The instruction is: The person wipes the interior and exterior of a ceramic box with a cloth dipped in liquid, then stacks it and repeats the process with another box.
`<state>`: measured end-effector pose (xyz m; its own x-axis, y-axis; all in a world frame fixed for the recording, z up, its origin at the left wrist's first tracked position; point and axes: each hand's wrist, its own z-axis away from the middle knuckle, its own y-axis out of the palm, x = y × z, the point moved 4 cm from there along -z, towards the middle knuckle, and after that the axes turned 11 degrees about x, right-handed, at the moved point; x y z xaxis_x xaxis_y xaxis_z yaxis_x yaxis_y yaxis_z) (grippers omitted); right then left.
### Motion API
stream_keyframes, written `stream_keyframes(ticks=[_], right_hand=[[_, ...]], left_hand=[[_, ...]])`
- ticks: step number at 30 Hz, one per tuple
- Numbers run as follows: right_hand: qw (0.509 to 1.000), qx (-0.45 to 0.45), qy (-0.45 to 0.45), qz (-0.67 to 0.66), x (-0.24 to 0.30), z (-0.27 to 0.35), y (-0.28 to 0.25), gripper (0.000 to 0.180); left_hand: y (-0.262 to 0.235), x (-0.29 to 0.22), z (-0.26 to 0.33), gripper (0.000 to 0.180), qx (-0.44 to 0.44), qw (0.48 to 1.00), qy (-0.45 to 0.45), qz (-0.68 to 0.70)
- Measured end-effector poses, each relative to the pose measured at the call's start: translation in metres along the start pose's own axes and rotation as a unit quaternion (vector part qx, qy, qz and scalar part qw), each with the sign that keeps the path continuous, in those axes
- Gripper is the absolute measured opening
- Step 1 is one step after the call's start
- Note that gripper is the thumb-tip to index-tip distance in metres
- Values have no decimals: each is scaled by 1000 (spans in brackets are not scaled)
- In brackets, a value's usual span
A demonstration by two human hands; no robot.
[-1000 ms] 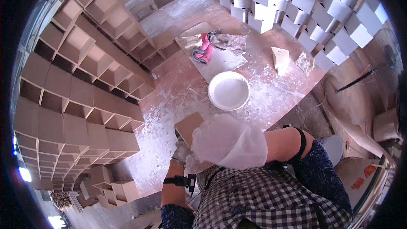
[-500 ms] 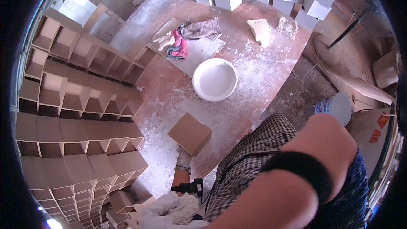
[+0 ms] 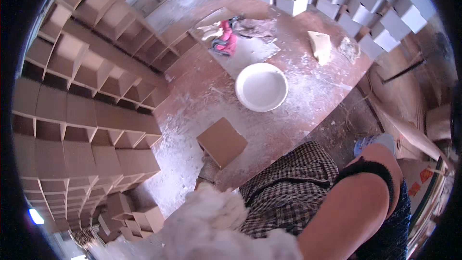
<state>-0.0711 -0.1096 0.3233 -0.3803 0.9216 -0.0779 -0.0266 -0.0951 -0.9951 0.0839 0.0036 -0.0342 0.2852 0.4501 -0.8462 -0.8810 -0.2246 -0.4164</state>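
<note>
A brown cardboard box (image 3: 222, 140) is tilted over the powdery work surface. My left hand (image 3: 208, 169), in a greyish glove, grips its near lower corner; the box hides some of the fingers. Close to the camera, a blurred white glove covers my right hand (image 3: 216, 214), whose fingers I cannot make out. The bare right arm, with a black band around it, bends at the right. Beyond the box stands a round white basin (image 3: 261, 88) holding white matter. A checked cloth (image 3: 293, 183) covers my front.
Rows of brown open-fronted boxes (image 3: 89, 65) are stacked at left. White boxes (image 3: 356, 7) form a stack at the far right. Pink and grey cloths (image 3: 225, 43) and a pale yellow chunk (image 3: 320, 47) lie behind the basin. A pail (image 3: 382, 143) stands at right.
The view has shifted, and the basin and cloths appear further right. My white-gloved right hand has come higher and larger into view, now covering the left forearm. The left hand still grips the box.
</note>
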Motion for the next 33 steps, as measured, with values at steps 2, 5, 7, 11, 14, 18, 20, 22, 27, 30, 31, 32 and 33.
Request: stream_keyframes(ticks=[2, 5, 7, 11, 14, 18, 20, 22, 27, 30, 31, 32, 33], right_hand=[[999, 14, 33, 0, 1, 10, -8, 13], [995, 18, 92, -29, -30, 9, -6, 13], [960, 88, -59, -260, -73, 1, 27, 14], [943, -66, 151, -288, -152, 17, 186, 18], [900, -99, 274, -325, -197, 28, 240, 17], [914, -38, 295, -277, -227, 3, 260, 17], [939, -3, 238, -247, -229, -15, 272, 16], [948, 4, 222, -229, -229, -20, 292, 16], [954, -56, 193, -220, -229, -13, 289, 16], [924, -27, 258, -280, -245, -6, 268, 19], [935, 24, 247, -251, -246, -7, 263, 20], [944, 72, 233, -222, -246, -8, 261, 22], [943, 72, 238, -220, -249, -5, 271, 22]], left_hand=[[1, -8, -8, 35, 3, 1000, 16, -2], [0, -9, -8, 34, -12, 1000, 22, -3], [-1, -7, -2, 34, -29, 999, 30, -10], [7, -9, -14, 33, -35, 996, 76, -36], [18, -8, -6, 33, -74, 985, 124, -100], [32, -5, 4, 41, 85, 970, -14, 227], [51, 52, -1, 42, 10, 721, 127, 681], [68, 49, -5, 44, -73, 881, 86, 460], [65, 33, -4, 50, -85, 973, -14, 213], [62, 24, -2, 48, -86, 945, 28, 315], [57, 12, -1, 46, -97, 924, -18, 370], [50, -5, 2, 43, -112, 898, -63, 421], [45, -19, 2, 43, -107, 899, -61, 421]])
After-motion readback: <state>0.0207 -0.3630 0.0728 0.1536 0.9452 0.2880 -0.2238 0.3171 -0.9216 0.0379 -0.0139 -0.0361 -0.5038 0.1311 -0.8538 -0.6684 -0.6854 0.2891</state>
